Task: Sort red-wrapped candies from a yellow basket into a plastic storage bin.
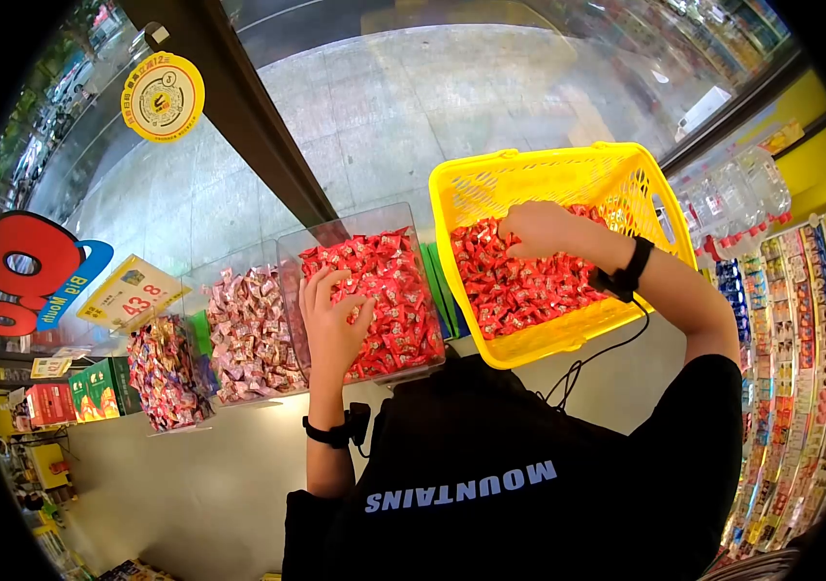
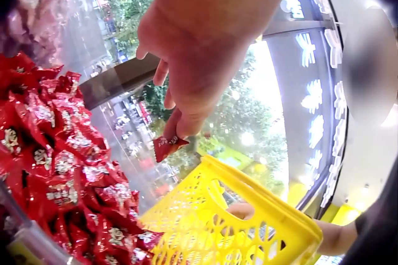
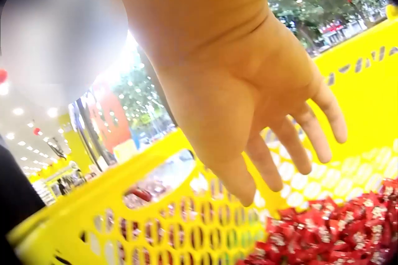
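Over a clear bin point(image 1: 416, 215) heaped with red-wrapped candies point(image 1: 403, 334), my left hand point(image 1: 330, 324) is raised. In the left wrist view, the thumb and fingertips of that hand point(image 2: 193, 66) pinch one red-wrapped candy point(image 2: 168, 147). My right hand point(image 1: 553, 232) hangs inside the yellow basket point(image 1: 519, 353), above a layer of the same red candies point(image 1: 519, 300). Its fingers point down, spread and loosely straight, in the right wrist view, with nothing held point(image 3: 261, 109). The basket stands just right of the bin.
Left of the red candies are a bin of pink-wrapped candies point(image 1: 253, 334) and one of dark mixed candies point(image 1: 171, 373), with a price sign point(image 1: 135, 293) behind. A window pane with a dark post point(image 1: 238, 97) rises beyond. Bottled drinks point(image 1: 737, 198) and packed shelves point(image 1: 786, 339) line the right.
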Available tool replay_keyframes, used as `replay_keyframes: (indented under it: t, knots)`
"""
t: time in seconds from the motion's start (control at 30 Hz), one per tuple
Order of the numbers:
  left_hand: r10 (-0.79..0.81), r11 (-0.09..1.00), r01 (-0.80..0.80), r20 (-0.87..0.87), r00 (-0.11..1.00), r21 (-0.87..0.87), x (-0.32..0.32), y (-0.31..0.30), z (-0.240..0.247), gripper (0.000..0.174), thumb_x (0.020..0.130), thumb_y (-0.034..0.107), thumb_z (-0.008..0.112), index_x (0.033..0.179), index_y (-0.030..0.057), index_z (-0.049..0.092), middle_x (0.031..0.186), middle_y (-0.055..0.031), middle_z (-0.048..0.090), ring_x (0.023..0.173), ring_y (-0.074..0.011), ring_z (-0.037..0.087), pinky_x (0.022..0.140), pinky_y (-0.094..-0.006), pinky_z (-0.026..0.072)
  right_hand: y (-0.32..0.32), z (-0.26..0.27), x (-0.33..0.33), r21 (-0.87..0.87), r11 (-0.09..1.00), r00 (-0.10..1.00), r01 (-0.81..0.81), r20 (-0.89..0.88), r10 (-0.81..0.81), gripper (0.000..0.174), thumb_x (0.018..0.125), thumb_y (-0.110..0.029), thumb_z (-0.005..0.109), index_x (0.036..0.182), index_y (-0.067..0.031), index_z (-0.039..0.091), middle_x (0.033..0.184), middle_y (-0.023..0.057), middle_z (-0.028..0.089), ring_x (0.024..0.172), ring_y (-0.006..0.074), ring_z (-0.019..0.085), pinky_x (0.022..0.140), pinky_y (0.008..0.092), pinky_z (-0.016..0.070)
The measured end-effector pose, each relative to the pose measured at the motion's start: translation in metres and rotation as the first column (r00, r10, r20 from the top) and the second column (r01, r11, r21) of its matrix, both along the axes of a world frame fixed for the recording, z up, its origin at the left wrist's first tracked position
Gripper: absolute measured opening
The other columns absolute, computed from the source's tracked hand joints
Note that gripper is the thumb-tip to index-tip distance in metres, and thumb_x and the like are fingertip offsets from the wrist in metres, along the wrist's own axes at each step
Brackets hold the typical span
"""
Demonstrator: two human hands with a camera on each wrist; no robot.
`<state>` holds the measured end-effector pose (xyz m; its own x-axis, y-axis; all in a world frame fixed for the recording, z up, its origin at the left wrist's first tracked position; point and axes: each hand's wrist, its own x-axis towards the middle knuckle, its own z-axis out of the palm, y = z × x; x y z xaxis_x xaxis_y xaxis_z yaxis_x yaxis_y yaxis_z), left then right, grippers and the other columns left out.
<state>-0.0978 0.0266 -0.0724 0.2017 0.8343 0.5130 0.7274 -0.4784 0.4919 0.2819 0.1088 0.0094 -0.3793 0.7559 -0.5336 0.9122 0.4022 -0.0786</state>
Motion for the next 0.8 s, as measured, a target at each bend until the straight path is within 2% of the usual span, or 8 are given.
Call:
replay_keyframes:
  t: [0.03,0.13,0.17,0.3,0.4,0.43,0.63,0.8]
  knots:
    - [0.025,1.0,-0.026,-0.039,0.999,-0.003,-0.002,0.001,-0.005,0.012,0.083,0.019,0.086,0.083,0.0099,0.079,0.127,-0.0077,0.067,0.134,-0.0365,0.054,0.12,-0.0588,0.0344,0.012,-0.03,0.013,-0.056,0.998,1.0,-0.019,-0.025,0.018,0.043,0.086,-0.03,0.078,0.125,-0.0132,0.074,0.12,0.0207,0.07,0.114,0.042,0.066,0.097,0.0534,0.0542]
    - [0.146,0.989,-0.146,-0.124,0.982,0.008,-0.006,0.0,-0.028,0.014,0.084,0.023,0.086,0.09,0.0115,0.08,0.129,-0.0086,0.066,0.133,-0.0363,0.054,0.118,-0.0577,0.036,0.016,-0.079,0.021,-0.012,0.995,0.986,-0.096,-0.139,0.094,0.064,0.086,-0.029,0.078,0.148,-0.0212,0.062,0.132,0.0257,0.064,0.122,0.0445,0.064,0.103,0.0534,0.0529]
    - [0.173,0.985,-0.172,-0.134,0.976,0.02,-0.009,-0.001,-0.034,0.016,0.084,0.024,0.086,0.093,0.0122,0.079,0.13,-0.0092,0.065,0.133,-0.0363,0.054,0.118,-0.0574,0.0362,0.016,-0.087,0.021,-0.099,0.995,0.998,-0.021,-0.056,0.016,0.077,0.087,-0.028,0.076,0.159,-0.0281,0.05,0.151,0.0277,0.052,0.136,0.0474,0.055,0.112,0.0535,0.0485]
    - [0.216,0.976,-0.215,-0.164,0.963,0.023,-0.013,-0.011,-0.034,0.026,0.083,0.026,0.086,0.105,0.0145,0.078,0.133,-0.0114,0.063,0.133,-0.0368,0.053,0.117,-0.057,0.0363,0.01,-0.123,0.016,0.017,1.0,1.0,-0.01,0.013,0.009,0.071,0.091,-0.027,0.071,0.158,-0.0296,0.051,0.166,0.0247,0.036,0.15,0.0496,0.038,0.115,0.0601,0.0456]
    - [0.181,0.982,-0.188,-0.15,0.972,-0.032,-0.013,-0.017,-0.032,0.028,0.083,0.024,0.086,0.108,0.0147,0.077,0.135,-0.0124,0.062,0.135,-0.0381,0.052,0.117,-0.0576,0.0362,-0.001,-0.126,0.009,0.045,0.997,0.996,-0.065,0.059,0.062,0.066,0.092,-0.028,0.069,0.156,-0.0301,0.054,0.165,0.0208,0.039,0.15,0.047,0.038,0.116,0.0607,0.0449]
    - [0.167,0.983,-0.175,-0.139,0.976,-0.048,-0.012,-0.018,-0.033,0.028,0.084,0.024,0.085,0.109,0.0147,0.077,0.135,-0.0124,0.062,0.135,-0.0383,0.052,0.117,-0.0578,0.0362,-0.004,-0.128,0.009,0.037,0.997,0.995,-0.075,0.07,0.072,0.057,0.092,-0.029,0.068,0.149,-0.0295,0.062,0.165,0.0142,0.041,0.15,0.0437,0.039,0.113,0.0621,0.0465]
    - [0.103,0.99,-0.111,-0.099,0.99,-0.082,-0.009,-0.018,-0.025,0.03,0.086,0.022,0.084,0.113,0.0145,0.077,0.139,-0.0116,0.061,0.138,-0.0386,0.05,0.12,-0.0589,0.0343,0.004,-0.137,0.014,0.047,0.987,0.988,-0.152,0.043,0.15,0.049,0.088,-0.028,0.071,0.136,-0.0193,0.072,0.147,0.0107,0.062,0.138,0.036,0.054,0.102,0.0541,0.055]
    - [0.062,0.997,-0.065,-0.084,0.995,-0.03,-0.004,-0.013,-0.009,0.028,0.086,0.016,0.084,0.112,0.0106,0.077,0.139,-0.0137,0.062,0.137,-0.0399,0.051,0.115,-0.0538,0.0402,0.026,-0.106,0.009,-0.062,0.992,0.994,-0.112,0.012,0.113,0.049,0.086,-0.03,0.073,0.132,-0.0102,0.074,0.126,0.0153,0.074,0.119,0.0371,0.068,0.101,0.0487,0.0554]
